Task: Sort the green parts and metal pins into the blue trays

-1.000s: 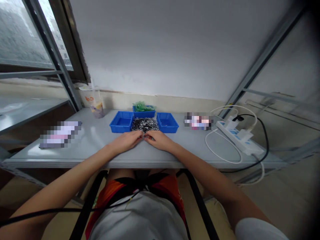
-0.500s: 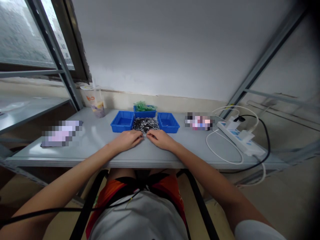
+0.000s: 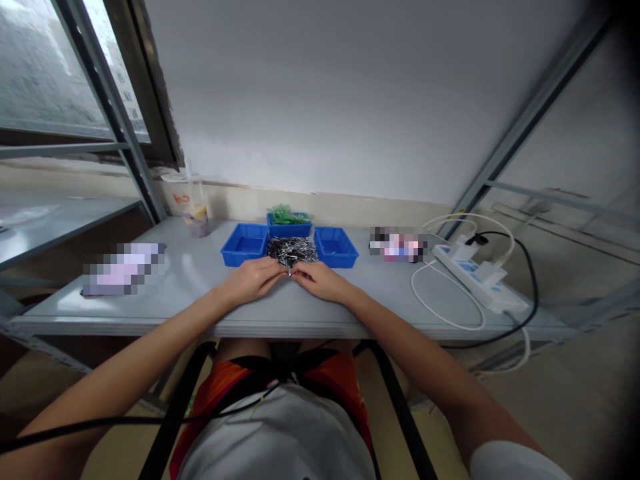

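Observation:
My left hand [image 3: 256, 277] and my right hand [image 3: 319, 278] meet fingertip to fingertip at the near side of a heap of small shiny metal pieces [image 3: 293, 250]. Each hand is closed in a pinch. A tiny bright piece [image 3: 289, 272] shows between the fingertips, too small to name. Around the heap stand a left blue bin [image 3: 229, 257], a right blue bin [image 3: 345, 259] and a back blue bin [image 3: 290, 231] that holds green plastic-looking pieces [image 3: 285, 215].
A drink cup with a straw [image 3: 197, 217] stands at the back left. One blurred-out flat object [image 3: 125, 268] lies left, another [image 3: 399, 245] right. A white power strip [image 3: 483, 280] with plugs and cables covers the right end of the grey table [image 3: 165, 308].
My fingertips have shifted slightly and drawn closer together. The thin light piece seen between them before now shows only as a small bright spot.

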A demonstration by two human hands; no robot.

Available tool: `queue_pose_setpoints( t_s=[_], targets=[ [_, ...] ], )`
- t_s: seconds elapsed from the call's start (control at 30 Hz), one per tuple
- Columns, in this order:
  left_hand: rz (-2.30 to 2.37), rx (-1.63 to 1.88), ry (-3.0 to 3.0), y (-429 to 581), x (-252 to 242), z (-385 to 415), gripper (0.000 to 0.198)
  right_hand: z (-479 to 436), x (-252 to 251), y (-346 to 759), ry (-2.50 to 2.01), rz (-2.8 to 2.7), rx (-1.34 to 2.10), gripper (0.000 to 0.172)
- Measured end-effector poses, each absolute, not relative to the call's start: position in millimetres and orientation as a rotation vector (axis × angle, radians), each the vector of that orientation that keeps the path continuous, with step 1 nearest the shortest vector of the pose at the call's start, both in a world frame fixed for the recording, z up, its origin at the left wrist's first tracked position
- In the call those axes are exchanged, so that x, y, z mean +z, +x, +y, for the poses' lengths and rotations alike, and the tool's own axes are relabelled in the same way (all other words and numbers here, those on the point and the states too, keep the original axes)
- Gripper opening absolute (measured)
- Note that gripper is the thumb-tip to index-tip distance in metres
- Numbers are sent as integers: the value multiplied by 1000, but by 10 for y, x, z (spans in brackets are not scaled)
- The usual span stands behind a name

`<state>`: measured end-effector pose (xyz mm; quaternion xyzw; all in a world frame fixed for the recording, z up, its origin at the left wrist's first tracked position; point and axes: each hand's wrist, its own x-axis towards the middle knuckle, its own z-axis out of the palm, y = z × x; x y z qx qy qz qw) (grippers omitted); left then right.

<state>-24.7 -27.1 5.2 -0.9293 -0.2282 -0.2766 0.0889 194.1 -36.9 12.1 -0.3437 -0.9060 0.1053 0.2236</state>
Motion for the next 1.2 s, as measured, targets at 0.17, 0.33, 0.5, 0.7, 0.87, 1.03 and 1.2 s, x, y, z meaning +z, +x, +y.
queue_pose_setpoints(
  t_s=[0.17, 0.33, 0.5, 0.7, 0.87, 1.03, 1.2],
  targets=[
    [-528, -925, -2834, -234, 61, -315, 24, -386, 55, 1877, -796, -2614, 258, 20],
    [-520, -935, -2841, -238, 44, -297, 23, -364, 61, 1887, -875, -2567, 237, 18],
    [-748, -889, -2814, -241, 38, -292, 21, -386, 110, 1908, -953, -2472, 326, 17],
    [-746, -797, -2775, -225, 15, -247, 25, -414, 157, 1915, -943, -2425, 344, 20],
    [-716, -780, -2778, -232, -1, -211, 29, -398, 139, 1919, -986, -2467, 294, 20],
    [-785, -738, -2748, -245, 19, -204, 30, -379, 133, 1947, -1035, -2455, 262, 21],
    [-848, -731, -2711, -248, 45, -215, 30, -366, 144, 1972, -1089, -2398, 259, 22]
  ],
)
